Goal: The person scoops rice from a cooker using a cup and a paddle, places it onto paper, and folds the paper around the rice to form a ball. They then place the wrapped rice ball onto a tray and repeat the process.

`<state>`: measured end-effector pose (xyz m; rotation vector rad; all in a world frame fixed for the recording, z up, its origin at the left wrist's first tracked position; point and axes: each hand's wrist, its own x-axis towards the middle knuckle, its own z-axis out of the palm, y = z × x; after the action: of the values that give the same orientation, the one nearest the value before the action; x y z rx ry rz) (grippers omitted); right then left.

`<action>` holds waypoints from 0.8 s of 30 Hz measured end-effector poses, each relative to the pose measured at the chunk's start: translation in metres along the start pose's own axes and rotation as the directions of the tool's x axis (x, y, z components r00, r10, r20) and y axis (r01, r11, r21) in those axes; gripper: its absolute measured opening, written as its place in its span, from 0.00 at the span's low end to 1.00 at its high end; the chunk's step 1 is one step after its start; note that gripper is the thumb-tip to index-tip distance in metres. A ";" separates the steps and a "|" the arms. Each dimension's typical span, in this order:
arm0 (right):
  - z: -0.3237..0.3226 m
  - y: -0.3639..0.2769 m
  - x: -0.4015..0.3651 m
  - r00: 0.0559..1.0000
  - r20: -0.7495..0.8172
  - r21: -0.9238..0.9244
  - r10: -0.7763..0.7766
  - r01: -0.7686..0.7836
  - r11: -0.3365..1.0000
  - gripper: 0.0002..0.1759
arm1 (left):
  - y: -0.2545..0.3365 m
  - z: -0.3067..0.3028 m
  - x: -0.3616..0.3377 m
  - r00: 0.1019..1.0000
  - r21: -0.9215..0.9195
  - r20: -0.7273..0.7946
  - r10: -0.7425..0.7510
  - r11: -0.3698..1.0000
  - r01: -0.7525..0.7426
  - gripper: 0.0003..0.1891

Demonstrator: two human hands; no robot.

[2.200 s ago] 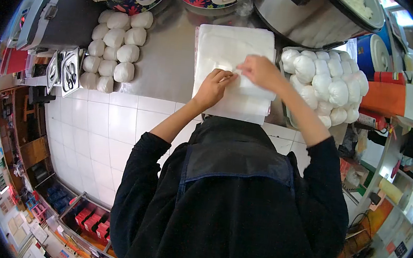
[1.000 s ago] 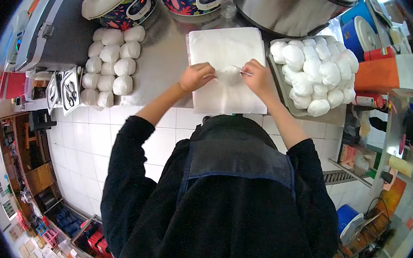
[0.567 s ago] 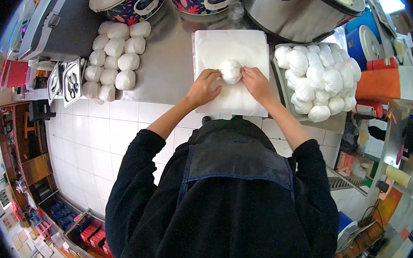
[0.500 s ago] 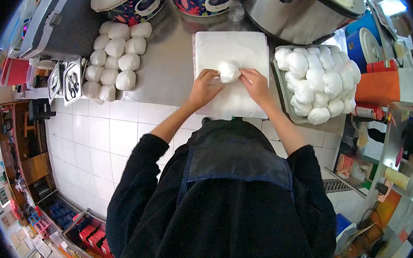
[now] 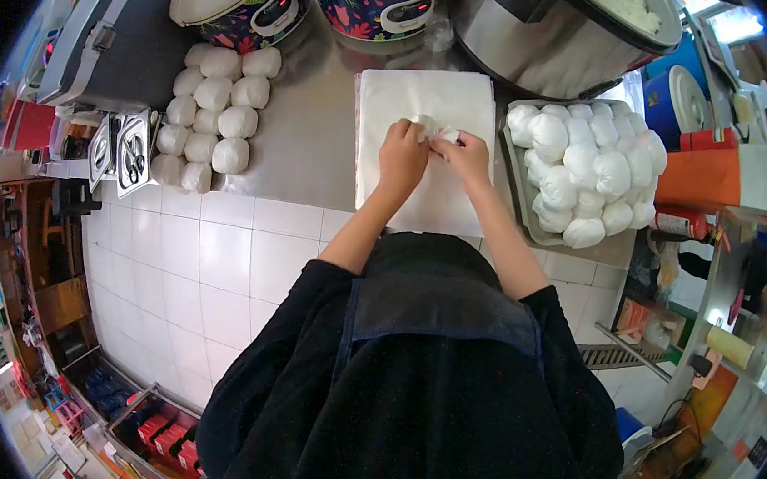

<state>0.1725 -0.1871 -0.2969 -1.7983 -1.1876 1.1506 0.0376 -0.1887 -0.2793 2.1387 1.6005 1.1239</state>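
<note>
A white wrapped bundle (image 5: 424,124) lies on a stack of white sheets (image 5: 451,95) at the counter's front edge. My left hand (image 5: 403,157) is closed on the bundle's left side and hides much of it. On its right, my right hand (image 5: 465,157) pinches a piece of the white wrapping (image 5: 449,136). The two hands are close together over the middle of the stack. What the bundle contains is hidden.
White wrapped bundles stand in rows (image 5: 213,92) on the steel counter (image 5: 307,123) at left. A tray (image 5: 531,218) piled with similar bundles (image 5: 581,166) is at right. Two floral cookers (image 5: 367,5) and a large steel pot (image 5: 520,37) stand behind.
Both hands have come closer together over the bundle. My left hand has moved right and now covers much of it; my right hand now pulls at a piece of wrapping.
</note>
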 end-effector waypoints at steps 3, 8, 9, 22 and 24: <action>0.001 0.015 0.005 0.987 0.026 0.252 -0.161 0.150 0.956 0.12 | -0.001 0.000 -0.013 0.995 0.041 0.092 0.033 0.998 -0.037 0.19; 0.004 -0.012 0.002 0.933 -0.033 -0.044 -0.358 0.356 0.933 0.06 | 0.005 -0.012 0.018 0.921 0.317 0.387 -0.040 0.944 -0.092 0.20; 0.004 -0.015 0.005 0.894 -0.015 -0.234 -0.447 0.432 0.871 0.06 | 0.007 -0.018 0.032 0.849 0.397 0.499 -0.174 0.917 -0.046 0.18; 0.036 0.002 -0.018 0.587 0.135 -0.528 -0.799 0.725 0.443 0.34 | -0.039 -0.019 0.029 0.802 -0.107 0.430 -0.415 0.858 0.502 0.15; 0.038 0.005 -0.006 0.647 0.160 -0.496 -0.745 0.706 0.506 0.38 | -0.031 -0.030 0.037 0.702 -0.174 0.520 -0.487 0.744 0.645 0.26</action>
<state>0.1382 -0.1921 -0.3138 -1.3627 -2.0871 0.2430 -0.0014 -0.1515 -0.2615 1.3605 1.5374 0.5851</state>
